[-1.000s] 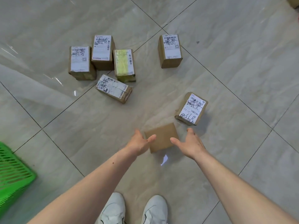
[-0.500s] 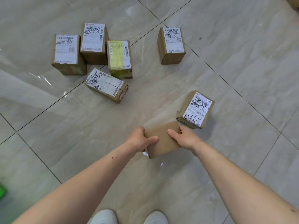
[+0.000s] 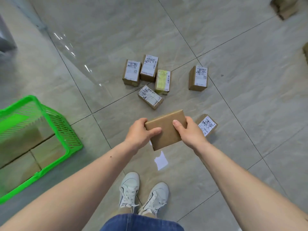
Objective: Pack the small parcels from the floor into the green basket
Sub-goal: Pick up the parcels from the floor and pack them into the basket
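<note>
A plain brown parcel (image 3: 166,129) is lifted off the floor, held between my left hand (image 3: 140,133) on its left edge and my right hand (image 3: 190,132) on its right edge. The green basket (image 3: 55,119) stands on the floor at the left, with brown boxes inside it. Several labelled parcels lie on the floor beyond my hands: a cluster (image 3: 146,75) with a yellow-labelled one (image 3: 162,81), a tilted one (image 3: 150,97), a single upright one (image 3: 199,78), and one (image 3: 208,125) partly hidden behind my right hand.
Grey glossy floor tiles all around. My white shoes (image 3: 143,192) stand below the held parcel. More brown boxes sit at the top right corner (image 3: 283,7) and the right edge (image 3: 305,52). A grey object (image 3: 5,39) is at the far left.
Both hands closed on the plain parcel and lifted it off the floor. The view has risen and pulled back, and the green basket has come into sight at the left.
</note>
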A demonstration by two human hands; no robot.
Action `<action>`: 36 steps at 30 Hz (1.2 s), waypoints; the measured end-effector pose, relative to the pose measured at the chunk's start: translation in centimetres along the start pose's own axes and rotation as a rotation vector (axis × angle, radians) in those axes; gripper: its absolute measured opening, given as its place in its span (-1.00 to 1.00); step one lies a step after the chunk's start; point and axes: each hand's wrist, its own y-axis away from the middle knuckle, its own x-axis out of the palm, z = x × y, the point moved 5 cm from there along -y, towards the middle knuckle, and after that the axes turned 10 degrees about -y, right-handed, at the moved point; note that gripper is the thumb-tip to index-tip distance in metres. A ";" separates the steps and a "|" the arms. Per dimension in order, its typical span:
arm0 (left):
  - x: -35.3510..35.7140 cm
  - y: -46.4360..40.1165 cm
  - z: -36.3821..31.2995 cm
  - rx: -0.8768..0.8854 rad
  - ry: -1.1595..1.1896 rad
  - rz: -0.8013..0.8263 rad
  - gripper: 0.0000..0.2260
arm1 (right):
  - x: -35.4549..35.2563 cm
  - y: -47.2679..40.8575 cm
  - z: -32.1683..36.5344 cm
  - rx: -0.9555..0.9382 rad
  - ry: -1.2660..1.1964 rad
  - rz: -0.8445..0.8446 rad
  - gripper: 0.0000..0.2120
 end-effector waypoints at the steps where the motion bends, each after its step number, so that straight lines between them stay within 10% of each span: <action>1: -1.6 1.6 -0.7 -0.001 0.015 -0.022 -0.69 | -0.1 1.6 1.9 -0.014 0.008 0.009 -0.59; 15: -17.8 18.5 1.1 -0.063 0.331 -0.237 -0.44 | 6.6 17.6 19.2 -0.242 0.277 0.225 -0.57; 36: -39.8 32.3 31.5 -0.293 0.808 -0.572 -0.64 | 45.1 35.8 26.2 -0.510 0.371 0.356 -0.41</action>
